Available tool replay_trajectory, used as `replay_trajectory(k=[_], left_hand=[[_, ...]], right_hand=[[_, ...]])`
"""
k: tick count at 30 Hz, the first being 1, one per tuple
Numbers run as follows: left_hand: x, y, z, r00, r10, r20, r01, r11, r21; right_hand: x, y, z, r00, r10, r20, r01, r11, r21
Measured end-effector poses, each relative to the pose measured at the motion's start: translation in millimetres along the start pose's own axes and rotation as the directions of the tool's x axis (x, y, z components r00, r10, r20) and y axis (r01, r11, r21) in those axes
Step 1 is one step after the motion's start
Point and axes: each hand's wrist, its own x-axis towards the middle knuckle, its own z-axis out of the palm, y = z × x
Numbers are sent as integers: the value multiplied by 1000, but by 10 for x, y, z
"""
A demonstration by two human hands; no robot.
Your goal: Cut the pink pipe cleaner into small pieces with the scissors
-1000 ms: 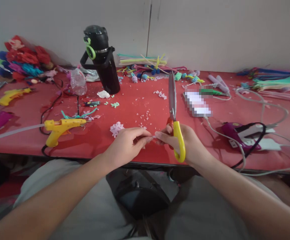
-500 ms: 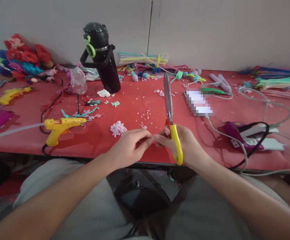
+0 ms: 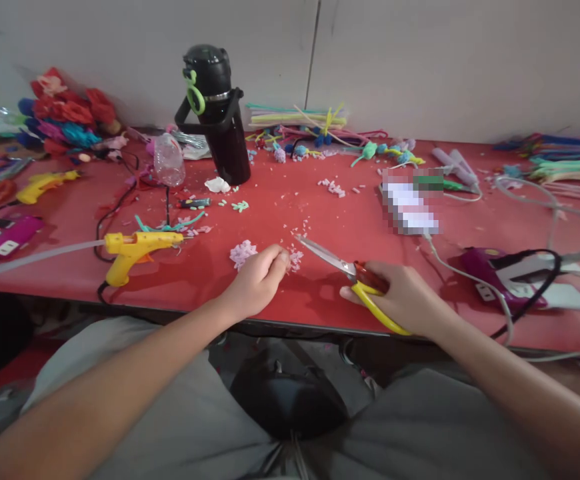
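Note:
My right hand (image 3: 405,297) is wrapped round the yellow and orange handles of a pair of scissors (image 3: 333,259), whose blades point left and away from me, just above the red tabletop. My left hand (image 3: 260,283) is closed, thumb pressed on the curled fingers; whatever it may hold is hidden. Right behind that hand lies a small heap of pale pink cut pieces (image 3: 243,253). More pink bits (image 3: 296,259) are scattered between the left fingertips and the scissor tips.
A yellow glue gun (image 3: 137,250) with a long glue stick lies at left. A black flask (image 3: 227,127) stands at the back. To the right are a phone (image 3: 410,210) on a cable and a purple power strip (image 3: 503,277). Bundled pipe cleaners (image 3: 295,119) lie along the wall.
My hands have moved apart from where their fingertips met. The scissors have swung from pointing away from me to pointing left, low over the table. My left fingers have curled closed.

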Motion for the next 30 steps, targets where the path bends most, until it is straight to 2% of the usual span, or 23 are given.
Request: replay_trajectory(k=[4, 11, 17, 22, 30], left_hand=[[0, -57, -2, 1000, -19, 14, 20, 996, -90], [39, -97, -15, 999, -32, 24, 37, 977, -208], [43, -111, -29, 999, -28, 29, 33, 975, -219], [41, -150, -21, 1000, -13, 0, 13, 980, -198], [35, -100, -40, 1000, -9, -4, 8, 983, -182]], right_hand=[[-73, 77, 5, 999, -11, 44, 13, 999, -32], [-60, 42, -5, 998, 4, 55, 0, 998, -67], [-49, 36, -6, 999, -23, 31, 25, 996, -83], [-41, 27, -15, 999, 10, 44, -5, 993, -118], [-25, 26, -13, 998, 23, 51, -16, 992, -124]])
